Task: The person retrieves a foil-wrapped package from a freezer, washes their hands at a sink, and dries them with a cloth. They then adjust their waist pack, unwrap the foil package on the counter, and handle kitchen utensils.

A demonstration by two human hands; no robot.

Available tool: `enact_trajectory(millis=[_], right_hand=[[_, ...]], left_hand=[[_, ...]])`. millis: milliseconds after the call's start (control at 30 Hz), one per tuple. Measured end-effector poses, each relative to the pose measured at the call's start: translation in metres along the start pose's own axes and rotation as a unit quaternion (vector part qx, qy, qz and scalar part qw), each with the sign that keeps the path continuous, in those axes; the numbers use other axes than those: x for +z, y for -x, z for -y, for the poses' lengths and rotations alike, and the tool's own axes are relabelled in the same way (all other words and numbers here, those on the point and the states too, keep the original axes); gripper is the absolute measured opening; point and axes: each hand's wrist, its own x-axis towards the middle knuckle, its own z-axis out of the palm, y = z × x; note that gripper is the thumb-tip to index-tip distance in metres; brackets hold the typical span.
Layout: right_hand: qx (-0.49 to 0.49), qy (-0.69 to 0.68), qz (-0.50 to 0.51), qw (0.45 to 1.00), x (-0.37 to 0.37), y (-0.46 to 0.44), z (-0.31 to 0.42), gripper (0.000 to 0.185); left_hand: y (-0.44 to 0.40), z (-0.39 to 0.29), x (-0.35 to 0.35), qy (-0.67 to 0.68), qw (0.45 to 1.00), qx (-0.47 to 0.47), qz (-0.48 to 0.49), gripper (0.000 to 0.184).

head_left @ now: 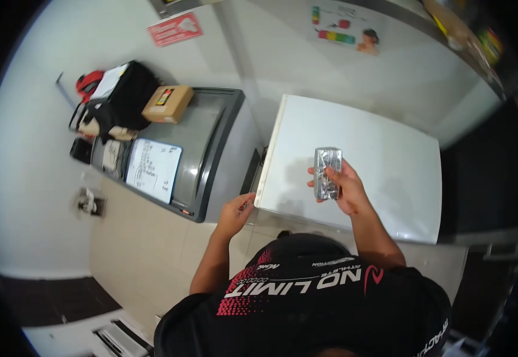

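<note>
1. The smooth white rectangular appliance top (pixel 396 178) stretches out on both sides of the right hand (pixel 350 189) and beyond it; a narrow gap divides it from the grey-framed, glass-topped freezer (pixel 228 134) at left.
2. The left hand (pixel 234 215), fingers partly curled, is at the white top's near-left corner; I cannot tell whether it touches.
3. On the freezer sit a brown cardboard box (pixel 168 102) and a blue-edged whiteboard (pixel 155 169).
4. The right hand holds a shiny, wrinkled silver foil-wrapped block (pixel 328 158) above the white top, thumb across its face.
</note>
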Motion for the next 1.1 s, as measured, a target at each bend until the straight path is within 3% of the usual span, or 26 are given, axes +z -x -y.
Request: enact_trajectory(millis=[100,200,267,367,433,633,833,1100], right_hand=[[0.046,-0.004,0.069,0.997,-0.01,-0.022,0.007,0.049],[0.102,-0.012,0.132,0.986,-0.013,-0.044,0.004,0.049],[0.138,-0.032,0.171,0.975,-0.006,-0.055,-0.014,0.05],[0.178,-0.013,0.255,0.95,0.013,-0.07,-0.055,0.05],[0.18,0.017,0.337,0.924,0.034,-0.076,-0.078,0.05],[0.186,0.146,0.485,0.842,0.155,-0.064,-0.134,0.054],[0.274,0.113,0.493,0.818,0.302,-0.045,-0.189,0.064],[0.4,0.029,0.632,0.663,0.426,-0.038,-0.303,0.058]], left_hand=[[0.002,-0.054,0.002,0.125,0.986,-0.073,-0.086,0.034],[-0.001,-0.096,0.013,0.159,0.973,-0.097,-0.134,0.032],[-0.004,-0.123,0.017,0.129,0.98,-0.044,-0.146,0.032],[0.011,-0.129,0.02,0.189,0.955,-0.103,-0.203,0.039],[0.031,-0.135,0.014,0.286,0.914,-0.085,-0.274,0.048],[0.126,-0.121,-0.038,0.377,0.814,-0.103,-0.429,0.053],[0.219,-0.069,-0.115,0.449,0.738,-0.044,-0.502,0.052],[0.328,-0.066,-0.168,0.444,0.642,0.008,-0.625,0.058]])
